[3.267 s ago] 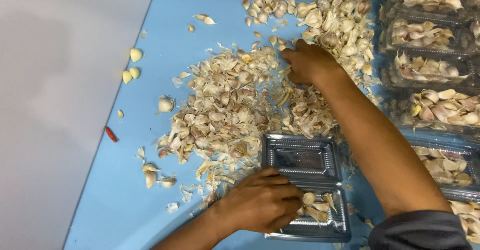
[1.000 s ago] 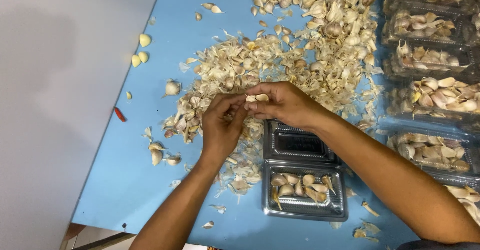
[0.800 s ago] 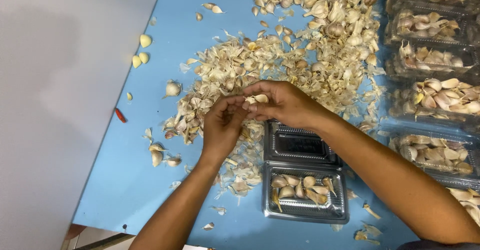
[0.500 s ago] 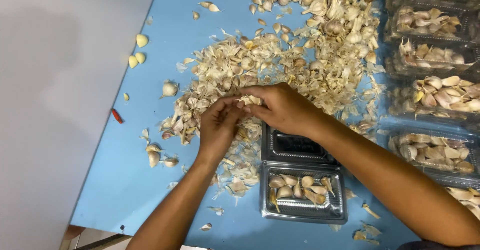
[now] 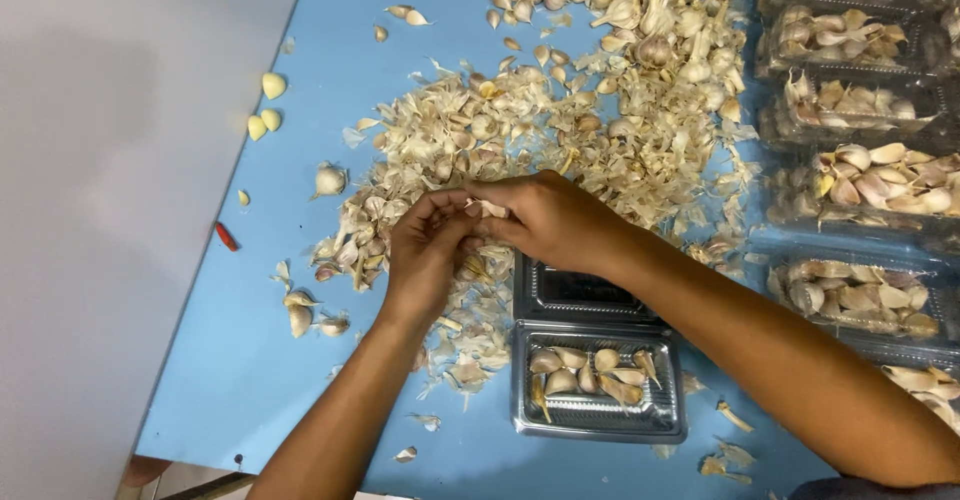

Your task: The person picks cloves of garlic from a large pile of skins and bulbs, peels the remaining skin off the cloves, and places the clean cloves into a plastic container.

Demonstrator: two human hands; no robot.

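At the centre of the frame we pinch a garlic clove (image 5: 492, 209) between our left hand (image 5: 428, 255) and right hand (image 5: 553, 220), both closed on it, fingertips meeting. Just below lies an open clear plastic clamshell box (image 5: 597, 418) holding a few cloves, on the blue table (image 5: 330, 40) amid garlic skins (image 5: 470, 140).

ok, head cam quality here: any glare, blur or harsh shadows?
Head view: even, soft light; faint glare on the clear plastic clamshell tray; both hands sharp, no motion blur; soft shadow on the grey surface at left.
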